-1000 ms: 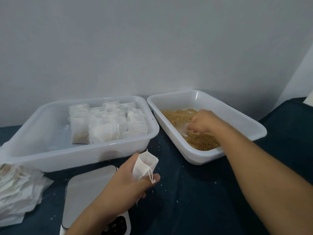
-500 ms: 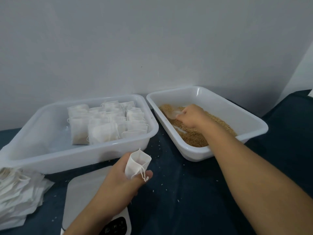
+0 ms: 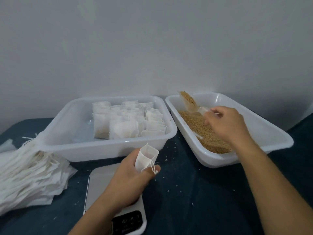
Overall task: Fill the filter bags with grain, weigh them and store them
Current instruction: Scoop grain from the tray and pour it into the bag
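My left hand (image 3: 128, 177) grips an empty white filter bag (image 3: 145, 157) upright with its mouth open, above the kitchen scale (image 3: 100, 182). My right hand (image 3: 225, 122) holds the handle of a clear plastic scoop (image 3: 189, 103) heaped with brown grain, raised over the right tub (image 3: 254, 119). Loose grain (image 3: 203, 131) covers that tub's floor. The left tub (image 3: 71, 133) holds several filled filter bags (image 3: 128, 122) standing in rows.
A stack of empty filter bags (image 3: 28, 172) lies at the left on the dark blue cloth (image 3: 194, 192). Stray grains dot the cloth between scale and tubs. A grey wall stands right behind both tubs.
My right hand has lifted the scoop out of the grain, now loaded, toward the tub's near-left corner. My left hand still holds the bag in about the same place.
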The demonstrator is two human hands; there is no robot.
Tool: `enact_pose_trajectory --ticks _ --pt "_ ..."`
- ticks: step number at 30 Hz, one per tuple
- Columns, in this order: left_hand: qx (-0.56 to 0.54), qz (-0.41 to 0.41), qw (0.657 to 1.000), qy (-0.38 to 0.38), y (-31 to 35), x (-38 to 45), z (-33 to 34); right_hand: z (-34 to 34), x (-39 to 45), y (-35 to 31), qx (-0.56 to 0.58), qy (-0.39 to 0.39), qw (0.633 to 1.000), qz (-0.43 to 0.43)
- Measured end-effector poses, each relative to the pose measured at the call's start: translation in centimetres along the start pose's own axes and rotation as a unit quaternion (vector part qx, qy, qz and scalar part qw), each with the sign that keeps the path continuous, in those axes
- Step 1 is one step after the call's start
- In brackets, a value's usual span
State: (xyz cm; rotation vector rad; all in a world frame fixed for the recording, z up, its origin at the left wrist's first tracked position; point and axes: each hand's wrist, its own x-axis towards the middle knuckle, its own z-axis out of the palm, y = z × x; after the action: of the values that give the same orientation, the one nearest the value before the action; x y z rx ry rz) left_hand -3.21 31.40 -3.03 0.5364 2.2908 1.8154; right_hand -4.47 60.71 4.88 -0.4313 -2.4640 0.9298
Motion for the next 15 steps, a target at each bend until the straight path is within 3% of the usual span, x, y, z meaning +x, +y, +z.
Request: enact_pose_trajectory --ticks 3,7,10,15 --pt "0.032 0.0 0.999 0.025 0.2 0.3 -0.6 -1.6 -2.0 -1.1 0.055 -0.03 0.997 -0.036" --pt "0.081 0.007 0.994 0.067 0.0 0.2 -2.3 -3.1 -4.5 -2.6 0.102 -0.15 0.981 -0.075" --pt "0.093 -0.006 0.992 0.089 -0.1 0.2 -3.4 -4.0 -5.5 -3.7 0.078 -0.23 0.965 -0.1" --pt "0.112 -0.026 0.988 0.099 -0.5 0.3 -4.6 -4.8 -5.8 -5.2 0.021 -0.287 0.947 -0.145"
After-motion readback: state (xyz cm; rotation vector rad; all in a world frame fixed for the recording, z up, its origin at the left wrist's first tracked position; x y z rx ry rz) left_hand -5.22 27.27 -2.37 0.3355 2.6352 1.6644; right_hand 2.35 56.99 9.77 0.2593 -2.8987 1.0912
